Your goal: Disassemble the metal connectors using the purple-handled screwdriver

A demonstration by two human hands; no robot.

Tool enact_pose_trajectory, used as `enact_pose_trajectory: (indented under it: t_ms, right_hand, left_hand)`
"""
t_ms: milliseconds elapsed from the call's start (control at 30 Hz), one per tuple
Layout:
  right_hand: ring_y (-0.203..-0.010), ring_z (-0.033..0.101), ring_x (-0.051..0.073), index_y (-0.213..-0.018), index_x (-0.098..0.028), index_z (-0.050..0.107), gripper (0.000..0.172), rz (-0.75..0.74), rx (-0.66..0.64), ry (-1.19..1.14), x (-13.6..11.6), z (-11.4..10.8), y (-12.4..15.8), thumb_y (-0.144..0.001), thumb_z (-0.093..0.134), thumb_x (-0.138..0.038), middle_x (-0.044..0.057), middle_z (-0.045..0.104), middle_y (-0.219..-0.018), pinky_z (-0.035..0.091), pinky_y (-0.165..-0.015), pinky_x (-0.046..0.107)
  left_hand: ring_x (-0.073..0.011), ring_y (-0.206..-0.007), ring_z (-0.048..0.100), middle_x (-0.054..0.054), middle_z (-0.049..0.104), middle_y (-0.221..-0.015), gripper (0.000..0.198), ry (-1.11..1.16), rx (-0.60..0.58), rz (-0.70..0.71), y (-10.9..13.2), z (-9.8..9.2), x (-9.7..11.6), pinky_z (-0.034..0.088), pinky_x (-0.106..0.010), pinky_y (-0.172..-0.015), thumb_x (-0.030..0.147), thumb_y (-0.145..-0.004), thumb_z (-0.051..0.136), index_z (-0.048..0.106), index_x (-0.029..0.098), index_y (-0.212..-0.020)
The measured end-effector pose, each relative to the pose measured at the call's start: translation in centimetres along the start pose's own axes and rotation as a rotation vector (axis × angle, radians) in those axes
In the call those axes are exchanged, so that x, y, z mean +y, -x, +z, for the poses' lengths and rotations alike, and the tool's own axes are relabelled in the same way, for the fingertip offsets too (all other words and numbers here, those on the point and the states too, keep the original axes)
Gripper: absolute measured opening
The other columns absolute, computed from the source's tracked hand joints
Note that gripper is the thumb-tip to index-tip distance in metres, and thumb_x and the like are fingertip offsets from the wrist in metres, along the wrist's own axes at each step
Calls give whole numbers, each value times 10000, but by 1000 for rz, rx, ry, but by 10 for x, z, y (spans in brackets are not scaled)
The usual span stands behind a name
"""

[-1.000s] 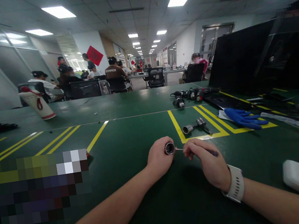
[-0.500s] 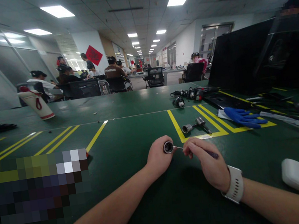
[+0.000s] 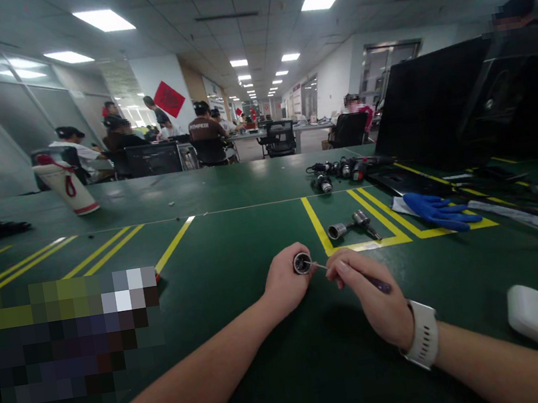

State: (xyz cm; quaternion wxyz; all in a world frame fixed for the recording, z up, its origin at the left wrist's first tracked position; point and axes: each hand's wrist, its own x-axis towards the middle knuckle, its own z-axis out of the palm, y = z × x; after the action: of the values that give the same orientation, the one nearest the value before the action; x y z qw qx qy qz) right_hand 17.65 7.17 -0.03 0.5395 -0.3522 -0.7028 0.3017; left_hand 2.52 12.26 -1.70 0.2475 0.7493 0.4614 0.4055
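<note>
Apparently midway, a metal cylinder (image 3: 301, 263) was gripped over the table (image 3: 235, 247) by the curled fingers of the left hand (image 3: 285, 284), its open end probed by a thin tool (image 3: 381, 286) pinched in the right hand (image 3: 372, 300).

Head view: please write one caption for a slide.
Left hand holds a metal cylinder; right hand holds a thin tool at its open end, over a green table.

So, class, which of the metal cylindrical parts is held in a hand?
The metal part in the left hand, with the right hand's thin tool at its open end. The other parts lie loose on the table.
</note>
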Motion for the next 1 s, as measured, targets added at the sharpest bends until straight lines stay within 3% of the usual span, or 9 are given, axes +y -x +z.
enact_pose_trajectory:
  t_ms: [300,600,733,1000]
  right_hand:
    - [-688,510,156,-715,-196,533,219,21,-62,34,-2,2,0,-892,407,-228,17,543,-737,416,-639,297]
    - [-695,513,160,-726,-196,544,213,-7,-57,49,-3,2,0,-890,412,-232,22,550,-742,415,-641,296]
    - [-656,507,156,-698,-188,547,234,-2,2,51,-2,0,0,-882,410,-236,20,547,-713,402,-610,290]
    - [-615,495,155,-646,-185,556,267,52,-10,53,-2,-1,0,-862,415,-253,8,522,-637,388,-576,287]
  left_hand:
    - [-108,-572,434,49,477,-615,93,10,22,-4,0,0,-2,339,-227,-524,167,-694,585,497,168,-665]
    - [-116,-576,458,46,493,-616,96,35,49,-28,0,-1,-1,355,-230,-524,199,-694,596,507,170,-672]
    - [-125,-591,475,38,513,-638,103,20,34,-52,0,-1,0,364,-237,-535,219,-695,604,512,172,-696]
    - [-120,-585,468,44,502,-614,89,-44,23,-21,1,-1,3,353,-232,-543,145,-677,589,512,178,-646]
